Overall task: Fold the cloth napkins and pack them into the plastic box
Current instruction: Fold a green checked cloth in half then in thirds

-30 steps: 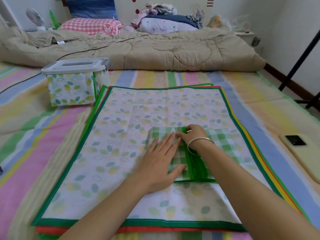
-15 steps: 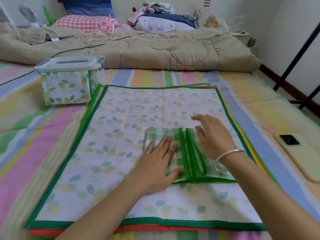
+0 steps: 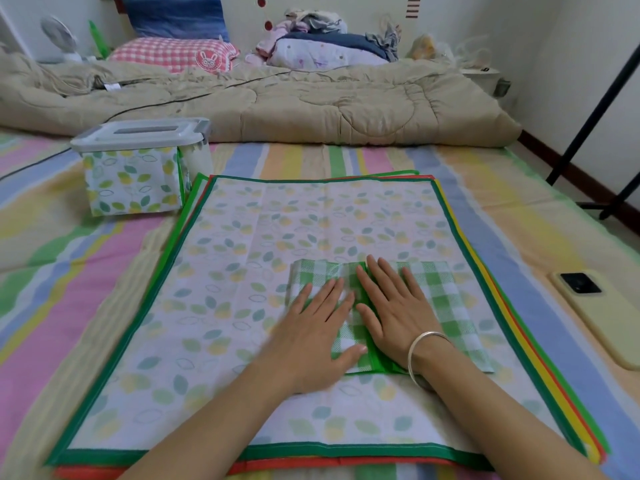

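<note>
A folded green-checked napkin (image 3: 446, 306) lies on a flat stack of unfolded napkins, the top one white with a leaf print and green border (image 3: 242, 289). My left hand (image 3: 318, 327) lies flat on the checked napkin's left half. My right hand (image 3: 394, 306) presses flat on its middle, fingers straight and spread, beside the green hem fold. The plastic box (image 3: 138, 161) stands at the back left with its grey lid on and leaf-print cloth showing through its walls.
A phone (image 3: 602, 310) lies on the striped mat to the right of the stack. A beige quilt (image 3: 277, 102) with pillows runs across the back. Black stand legs (image 3: 588, 133) are at the far right.
My right hand let go of the fold it held at the napkin's top, swung out to the right, then came back to lie flat on the napkin's middle. The left hand stayed pressing.
</note>
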{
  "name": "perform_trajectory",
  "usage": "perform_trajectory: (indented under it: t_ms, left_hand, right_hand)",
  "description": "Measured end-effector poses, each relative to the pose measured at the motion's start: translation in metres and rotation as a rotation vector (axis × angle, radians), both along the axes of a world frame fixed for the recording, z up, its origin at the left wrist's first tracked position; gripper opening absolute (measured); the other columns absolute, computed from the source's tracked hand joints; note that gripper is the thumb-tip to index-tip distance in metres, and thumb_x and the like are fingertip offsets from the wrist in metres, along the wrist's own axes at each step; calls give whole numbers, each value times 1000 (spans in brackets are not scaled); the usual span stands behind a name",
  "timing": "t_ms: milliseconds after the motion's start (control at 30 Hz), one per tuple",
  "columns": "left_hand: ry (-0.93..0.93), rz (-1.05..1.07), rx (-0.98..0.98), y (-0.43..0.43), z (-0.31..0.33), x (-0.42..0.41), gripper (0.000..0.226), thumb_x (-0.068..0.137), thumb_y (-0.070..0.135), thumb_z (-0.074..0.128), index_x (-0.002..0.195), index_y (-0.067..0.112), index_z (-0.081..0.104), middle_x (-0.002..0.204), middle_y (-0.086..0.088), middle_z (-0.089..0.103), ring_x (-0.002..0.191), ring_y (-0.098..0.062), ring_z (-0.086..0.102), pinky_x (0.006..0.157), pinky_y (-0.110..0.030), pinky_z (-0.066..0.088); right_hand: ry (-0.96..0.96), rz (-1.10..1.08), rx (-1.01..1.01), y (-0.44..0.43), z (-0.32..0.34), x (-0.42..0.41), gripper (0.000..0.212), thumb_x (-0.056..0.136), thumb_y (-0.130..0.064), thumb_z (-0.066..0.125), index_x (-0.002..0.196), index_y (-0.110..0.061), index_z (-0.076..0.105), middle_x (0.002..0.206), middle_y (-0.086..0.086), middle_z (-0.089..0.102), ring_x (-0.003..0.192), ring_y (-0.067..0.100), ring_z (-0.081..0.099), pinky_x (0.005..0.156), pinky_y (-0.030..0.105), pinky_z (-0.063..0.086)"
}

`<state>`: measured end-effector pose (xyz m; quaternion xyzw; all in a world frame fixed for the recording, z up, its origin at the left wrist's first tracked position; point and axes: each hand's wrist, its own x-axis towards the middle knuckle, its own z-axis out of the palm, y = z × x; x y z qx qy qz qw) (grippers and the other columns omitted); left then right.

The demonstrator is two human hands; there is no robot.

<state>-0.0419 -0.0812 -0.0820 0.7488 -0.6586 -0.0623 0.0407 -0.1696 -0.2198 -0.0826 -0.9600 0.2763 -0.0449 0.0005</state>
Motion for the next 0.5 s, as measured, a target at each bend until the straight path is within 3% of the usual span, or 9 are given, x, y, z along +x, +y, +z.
perform_trajectory:
  t_ms: [33, 100, 167, 200, 300, 400, 500]
  left_hand:
    - [67, 0, -32, -1, 2, 0, 83, 93, 71, 17, 159, 26, -4, 164, 9, -19, 147, -3, -25, 123, -37, -12]
    - [337, 80, -213, -3, 10, 2, 71, 95, 58, 37, 157, 27, 24, 165, 10, 14, 151, -3, 6, 124, -31, 4]
    - [498, 253, -480, -10, 22, 17, 47, 96, 36, 48, 141, 23, 52, 145, 7, 49, 135, -9, 40, 116, -32, 30]
    - [478, 347, -546, -16, 29, 31, 36, 98, 25, 50, 133, 21, 59, 135, 5, 56, 126, -13, 47, 109, -34, 38]
    - [397, 526, -351, -39, 45, 77, 27, 98, 15, 48, 110, 29, 68, 126, 2, 55, 123, -20, 46, 104, -36, 41]
    - [438, 512, -118, -59, 59, 98, 39, 95, 17, 46, 74, 39, 71, 109, 7, 62, 130, -25, 40, 106, -41, 39]
    - [446, 499, 48, -73, 66, 100, 40, 102, 28, 40, 84, 27, 75, 101, 2, 61, 134, -27, 32, 104, -39, 32]
  right_hand:
    - [4, 15, 22, -1, -2, 0, 80, 90, -61, -14, 154, -21, 9, 163, 0, 2, 150, 18, -2, 117, 43, -3]
    - [43, 3, 49, -2, -2, -1, 88, 79, -66, -23, 154, -24, -4, 161, -4, -14, 148, 14, -17, 117, 41, -12]
    - [78, -13, 60, -3, 0, 0, 92, 74, -68, -26, 154, -25, -9, 159, -5, -20, 146, 13, -22, 116, 40, -16]
    - [87, -18, 67, -2, 1, 0, 93, 73, -69, -26, 154, -26, -10, 159, -4, -21, 146, 13, -22, 116, 40, -16]
    - [108, -26, 70, -1, 0, -1, 91, 72, -68, -26, 153, -28, -14, 159, -5, -23, 146, 12, -24, 118, 41, -15]
    - [108, -31, 76, -1, -1, 0, 105, 59, -70, -43, 152, -28, -16, 159, -5, -24, 145, 12, -25, 118, 41, -15]
    - [104, -32, 84, -1, -3, 0, 109, 55, -70, -45, 152, -29, -16, 159, -6, -23, 145, 11, -24, 117, 40, -16]
